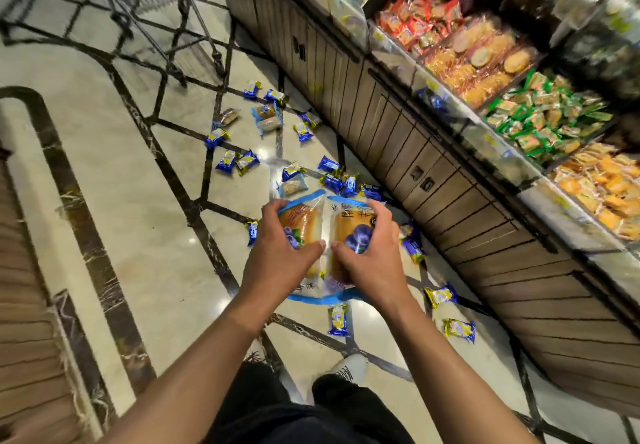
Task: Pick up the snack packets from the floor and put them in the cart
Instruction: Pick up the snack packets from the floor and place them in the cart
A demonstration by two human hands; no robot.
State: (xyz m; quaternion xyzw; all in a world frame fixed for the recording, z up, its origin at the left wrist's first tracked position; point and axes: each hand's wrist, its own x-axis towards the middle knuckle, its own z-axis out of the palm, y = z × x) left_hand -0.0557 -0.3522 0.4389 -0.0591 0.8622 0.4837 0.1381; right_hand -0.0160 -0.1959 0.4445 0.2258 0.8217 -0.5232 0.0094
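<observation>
Two outstretched arms reach forward and down, the left hand (pixel 280 253) and right hand (pixel 372 253) each gripping a large cake packet (pixel 341 225) side by side. Small blue packets (pixel 227 160) lie scattered across the floor (pixel 138 184); the cart (pixel 152 3) stands well apart.

Head-worn view, forward and down

- Both forearms are bare from the lower corners of the frame up to the wrists, with no sleeves showing.
- The left hand (pixel 282 253) and right hand (pixel 369 256), at the middle of the frame, wear no gloves; no rings, watch or bands are visible.
- Black trousers (pixel 311 412) fill the bottom centre of the frame.
- A white shoe or sock (pixel 349 367) with a dark marking shows just above the trousers; which it is cannot be told.
</observation>
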